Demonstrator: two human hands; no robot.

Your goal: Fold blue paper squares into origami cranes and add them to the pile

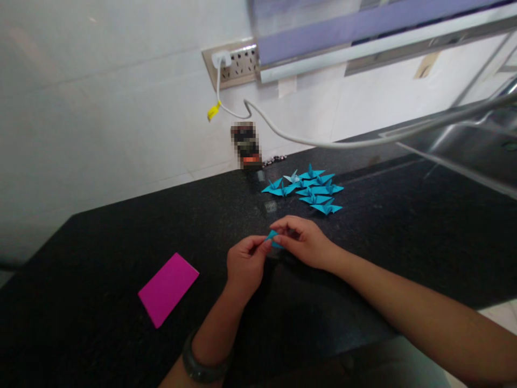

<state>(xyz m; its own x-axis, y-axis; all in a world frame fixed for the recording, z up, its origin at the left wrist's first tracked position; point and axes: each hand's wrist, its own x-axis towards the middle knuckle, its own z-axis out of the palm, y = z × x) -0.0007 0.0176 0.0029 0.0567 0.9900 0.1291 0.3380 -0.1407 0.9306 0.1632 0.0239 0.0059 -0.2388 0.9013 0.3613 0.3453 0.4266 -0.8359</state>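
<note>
Between both hands is a small folded piece of blue paper [273, 235], held just above the dark countertop. My left hand [247, 264] pinches its left side between thumb and fingers. On the other side, my right hand [305, 241] grips it with thumb and forefinger, the other fingers curled. The fingers cover much of the paper, so its full shape is hidden. Beyond my hands stand several blue paper cranes [319, 189] in a loose cluster, with one paler crane [292, 177] among them.
A pink sheet stack or pad [168, 290] lies left on the black countertop [113, 242]. Against the wall leans a blurred dark item [246, 145], near a beaded string [275, 159]. A white cable [307, 141] runs from the wall socket [234, 63] toward the right, where a sink [476, 145] shows.
</note>
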